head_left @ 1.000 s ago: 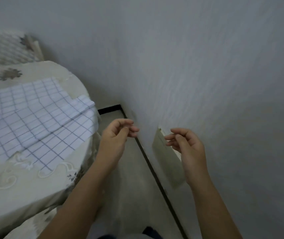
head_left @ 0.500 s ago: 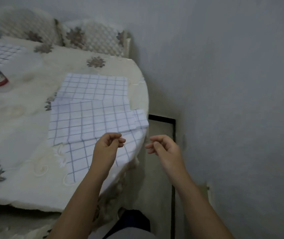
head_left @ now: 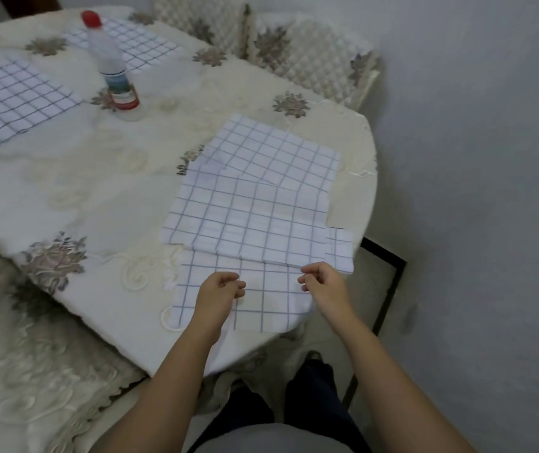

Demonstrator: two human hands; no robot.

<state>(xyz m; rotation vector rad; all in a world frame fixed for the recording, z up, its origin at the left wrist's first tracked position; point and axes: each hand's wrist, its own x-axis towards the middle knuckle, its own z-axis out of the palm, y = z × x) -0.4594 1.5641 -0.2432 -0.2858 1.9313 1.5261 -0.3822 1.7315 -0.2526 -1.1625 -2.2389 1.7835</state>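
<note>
With the left hand point(head_left: 220, 295) and right hand point(head_left: 323, 286) loosely curled and empty above the white, blue-checked square cloth point(head_left: 268, 305) lying between them, each should pinch its far edge, just past the fingertips, evenly, sparing the overlapping checked cloths point(head_left: 255, 223) beyond.

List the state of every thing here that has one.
White plastic bottle with red cap: upright, capped.
Overlapping white blue-checked cloth pieces: lying flat, stacked askew.
Left hand: fingers loosely curled above those pieces, nothing visibly held.
Right hand: loosely curled too, nothing visibly held.
Far-left checked cloth: spread flat.
</note>
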